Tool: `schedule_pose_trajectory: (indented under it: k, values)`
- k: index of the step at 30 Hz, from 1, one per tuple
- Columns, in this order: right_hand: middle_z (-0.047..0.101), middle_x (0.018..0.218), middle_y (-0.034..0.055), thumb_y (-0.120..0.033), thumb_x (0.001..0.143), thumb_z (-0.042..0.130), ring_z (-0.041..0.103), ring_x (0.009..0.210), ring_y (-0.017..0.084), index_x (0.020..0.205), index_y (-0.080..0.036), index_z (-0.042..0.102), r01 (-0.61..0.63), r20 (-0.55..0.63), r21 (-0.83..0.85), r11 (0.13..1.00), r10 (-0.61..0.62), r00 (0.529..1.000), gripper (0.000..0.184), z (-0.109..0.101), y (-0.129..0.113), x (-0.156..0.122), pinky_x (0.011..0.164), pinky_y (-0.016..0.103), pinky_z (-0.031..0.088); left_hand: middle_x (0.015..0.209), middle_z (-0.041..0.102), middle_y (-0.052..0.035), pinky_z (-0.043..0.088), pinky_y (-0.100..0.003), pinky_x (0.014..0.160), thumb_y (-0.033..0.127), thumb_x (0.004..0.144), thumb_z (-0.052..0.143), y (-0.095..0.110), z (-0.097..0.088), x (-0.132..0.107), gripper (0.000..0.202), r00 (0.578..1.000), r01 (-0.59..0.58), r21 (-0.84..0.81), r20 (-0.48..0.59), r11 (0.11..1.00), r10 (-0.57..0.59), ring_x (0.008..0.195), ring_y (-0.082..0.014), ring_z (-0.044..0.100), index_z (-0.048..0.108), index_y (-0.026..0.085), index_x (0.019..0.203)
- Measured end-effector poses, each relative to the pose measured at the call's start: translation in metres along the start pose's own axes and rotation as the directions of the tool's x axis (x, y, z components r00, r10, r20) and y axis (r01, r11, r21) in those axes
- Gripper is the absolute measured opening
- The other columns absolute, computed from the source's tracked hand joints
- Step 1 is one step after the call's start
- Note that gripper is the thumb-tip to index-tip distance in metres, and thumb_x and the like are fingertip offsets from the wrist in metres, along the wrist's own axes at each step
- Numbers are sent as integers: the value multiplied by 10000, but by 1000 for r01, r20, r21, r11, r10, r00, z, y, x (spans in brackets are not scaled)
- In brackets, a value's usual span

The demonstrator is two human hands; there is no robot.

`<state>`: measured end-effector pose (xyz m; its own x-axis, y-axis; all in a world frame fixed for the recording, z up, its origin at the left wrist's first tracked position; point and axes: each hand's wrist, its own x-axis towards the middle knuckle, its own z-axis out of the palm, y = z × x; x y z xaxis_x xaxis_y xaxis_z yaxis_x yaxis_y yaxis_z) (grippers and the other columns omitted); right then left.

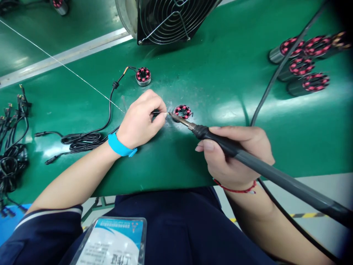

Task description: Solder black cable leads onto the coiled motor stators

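Note:
My right hand [234,154] is wrapped round the handle of a soldering iron [215,141], whose tip points left, close to the fingertips of my left hand [145,117]. Those fingers pinch a thin cable end [158,112] at the tip. Just behind the iron lies a small motor stator [182,111] with red windings. A solder wire [82,79] runs from the upper left down to my left hand. Another stator [143,76], joined to a black cable [110,105], sits farther back. Whether my left fingers hold solder too cannot be made out.
A fan with a wire guard [171,22] stands at the back edge. Several stators [314,82] are grouped at the right, near a hanging grey cord [275,77]. Bundles of black cables [12,165] lie at the left, and coiled cable [82,141] lies beside my left forearm.

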<state>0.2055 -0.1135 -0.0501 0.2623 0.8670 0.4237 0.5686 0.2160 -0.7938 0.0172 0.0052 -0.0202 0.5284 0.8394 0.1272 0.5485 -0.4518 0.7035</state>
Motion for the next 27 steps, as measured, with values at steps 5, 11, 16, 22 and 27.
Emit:
schedule_pose_trajectory:
  k: [5, 11, 16, 22, 27]
  values:
    - [744, 904, 35, -385, 823, 718, 722, 648, 201, 1053, -279, 646, -10, 17, 2, 1000, 10, 1000, 263, -1, -1, 0, 562, 357, 604, 833, 589, -31, 506, -377, 797, 92, 768, 538, 0, 0, 0, 118, 1000, 0, -14, -7, 1000, -1, 817, -175, 543, 545, 191, 705]
    - [715, 929, 26, -335, 822, 715, 717, 676, 202, 1114, -300, 660, 73, -64, 75, 994, -68, 996, 299, 3, -2, 6, 590, 375, 607, 830, 590, -34, 501, -375, 781, 90, 777, 529, -1, 0, -1, 122, 1000, -24, -3, -16, 1000, 24, 829, -179, 552, 553, 191, 713]
    - [742, 1008, 23, -246, 852, 694, 728, 749, 206, 1240, -343, 621, 177, 25, 55, 983, -179, 984, 406, 2, -6, 20, 658, 382, 626, 830, 595, -30, 504, -365, 769, 98, 777, 541, 0, 0, 0, 114, 1000, -21, 14, -16, 1000, 21, 816, -172, 550, 558, 192, 715]
    - [708, 1233, 22, -272, 913, 637, 741, 974, 222, 1300, -342, 576, 124, 235, 31, 992, -128, 964, 397, -2, -16, 37, 895, 413, 627, 836, 600, -34, 487, -336, 747, 91, 791, 540, 0, -2, 0, 116, 998, -61, 47, -20, 997, 62, 810, -160, 551, 564, 185, 726]
    - [741, 1142, 2, -229, 953, 544, 734, 926, 165, 1237, -288, 593, 110, 355, -8, 994, -100, 930, 294, 0, -22, 61, 857, 335, 607, 820, 597, -28, 482, -313, 735, 101, 809, 533, -3, -1, -1, 105, 990, -129, 83, -46, 988, 133, 797, -146, 553, 570, 171, 740]
